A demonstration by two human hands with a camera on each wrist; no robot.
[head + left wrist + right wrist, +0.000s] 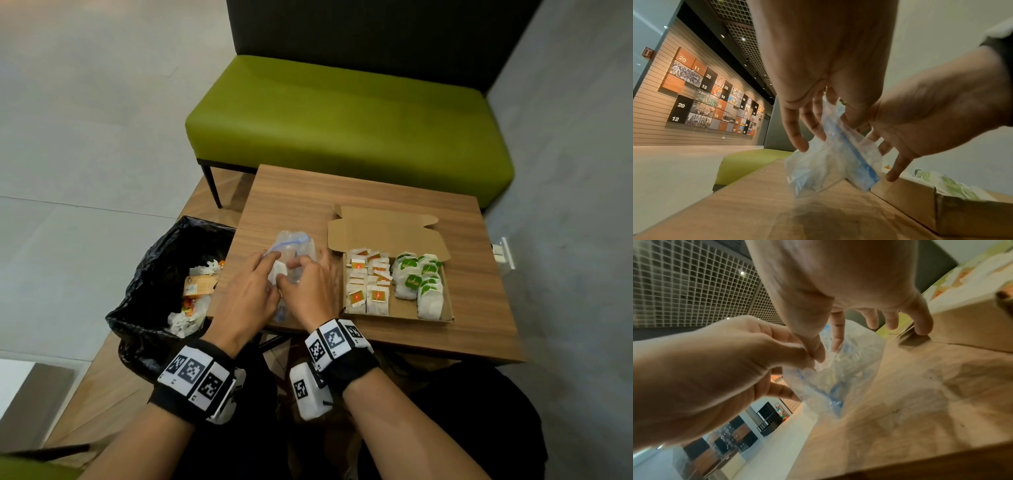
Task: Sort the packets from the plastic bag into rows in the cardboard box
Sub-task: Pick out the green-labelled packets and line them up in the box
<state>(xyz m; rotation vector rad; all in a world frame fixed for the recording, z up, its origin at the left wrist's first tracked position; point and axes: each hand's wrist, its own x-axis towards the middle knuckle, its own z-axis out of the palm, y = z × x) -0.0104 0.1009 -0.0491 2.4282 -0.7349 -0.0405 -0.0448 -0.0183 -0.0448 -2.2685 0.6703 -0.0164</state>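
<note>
Low in the middle of the head view, the left hand (248, 291) and right hand (313, 287) meet, each pinching the crumpled clear plastic bag (291, 253) lifted just above the wooden table (294, 192). The bag looks light, limp and slippery, probably best gripped at its stiffer blue zip edge. Right of centre, the cardboard box (400, 310) holds orange-labelled packets (368, 286) beside green-labelled packets (419, 279).

Left hand (247, 291) and right hand (310, 291) close together; fingertips pinching
</note>
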